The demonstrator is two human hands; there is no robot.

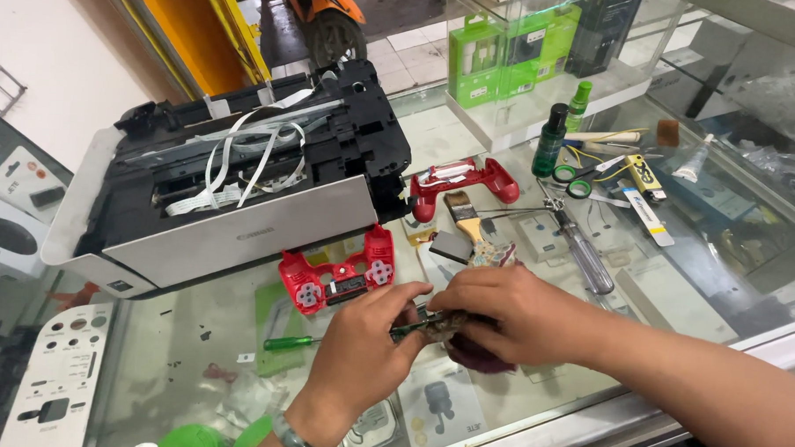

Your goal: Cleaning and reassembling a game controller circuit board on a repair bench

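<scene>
— Hands first: what are they gripping?

— Both are closing on one small green circuit board (422, 323), which is sitting low in the middle of the view, over the glass counter (190, 348). The left hand (362, 346) is pinching its 9 o'clock end between thumb and fingertips; the right hand (504, 314) is curling over its 3 o'clock end, fingers clenched round the board and a dark bit under it that I cannot make out.

— What is lying closest to them?

— At 11 o'clock from the board, a red controller shell (338, 279) is lying inside-up, its grey button pads showing. At 9 o'clock, near the left hand, a green-handled screwdriver (289, 342) is resting flat on the glass.

— And further out?

— At 12 o'clock, a second red shell half (463, 183) is lying near a paintbrush (466, 215) with a yellow handle. At 2 o'clock, a clear-handled screwdriver (586, 256) is pointing away from the hands. Up at 1 o'clock, a dark green bottle (551, 141) is standing upright beside a yellow multimeter (643, 176). At 10 o'clock, an opened printer (222, 191) is sitting with white ribbon cables showing across its black inside. A white perforated panel (57, 379) is lying at 8 o'clock.
</scene>
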